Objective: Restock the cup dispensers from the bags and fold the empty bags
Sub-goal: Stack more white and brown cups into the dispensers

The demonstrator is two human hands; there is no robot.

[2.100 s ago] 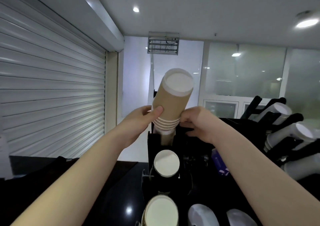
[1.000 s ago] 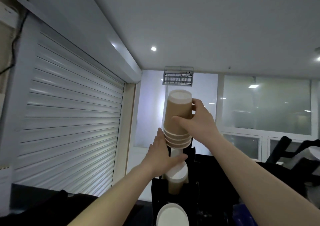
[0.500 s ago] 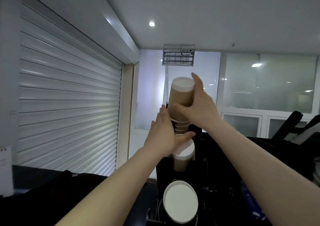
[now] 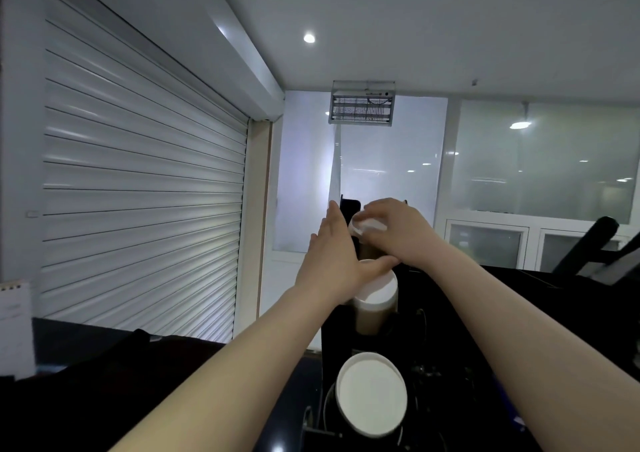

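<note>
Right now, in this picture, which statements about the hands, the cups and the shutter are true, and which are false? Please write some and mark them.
1. The right hand holds the top stack. True.
2. The left hand holds a bag. False: it holds nothing; its fingers are straight, beside the dispenser.
3. The shutter is down. True.
4. The nearest slot is empty. False: a cup sits in it.
</note>
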